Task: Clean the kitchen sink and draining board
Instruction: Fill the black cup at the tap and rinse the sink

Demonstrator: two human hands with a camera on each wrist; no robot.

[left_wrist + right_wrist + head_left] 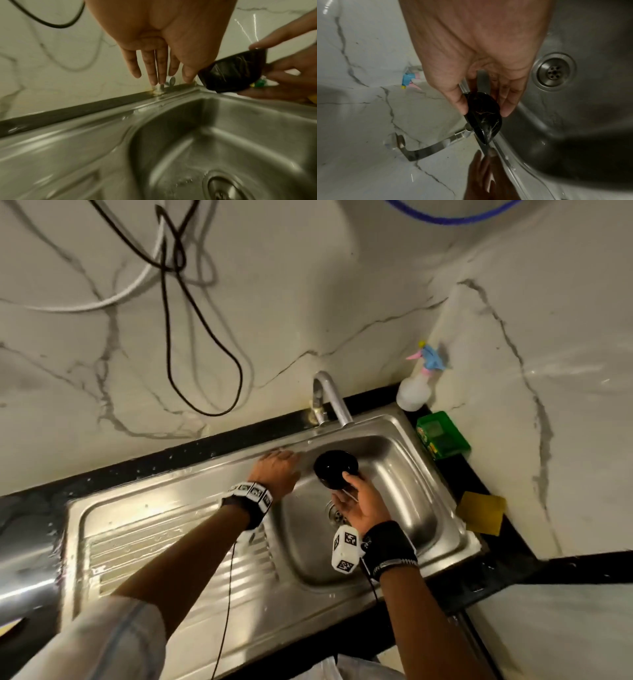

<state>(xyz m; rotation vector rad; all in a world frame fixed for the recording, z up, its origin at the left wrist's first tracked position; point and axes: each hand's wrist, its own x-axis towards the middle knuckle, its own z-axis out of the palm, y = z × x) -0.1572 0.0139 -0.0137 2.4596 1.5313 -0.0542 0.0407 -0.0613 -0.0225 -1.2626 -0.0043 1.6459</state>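
Note:
A steel sink (pixel 424 501) with a ribbed draining board (pixel 164 546) on its left fills the counter. My right hand (pixel 356 498) holds a small black bowl (pixel 335 469) over the basin, thumb on its rim and fingers under it; the same bowl (pixel 235 70) (pixel 482 119) appears in both wrist views. My left hand (pixel 277 465) reaches with straight fingers (pixel 154 70) over the sink's back rim, left of the tap (pixel 330 398), and holds nothing. The drain (pixel 337 513) (pixel 553 71) sits under the right hand.
A white spray bottle (pixel 416 385), a green box (pixel 442 438) and a yellow sponge (pixel 481 511) stand on the black counter right of the sink. Black and white cables (pixel 171 302) hang on the marble wall. Water drops lie on the sink's back rim (pixel 133 115).

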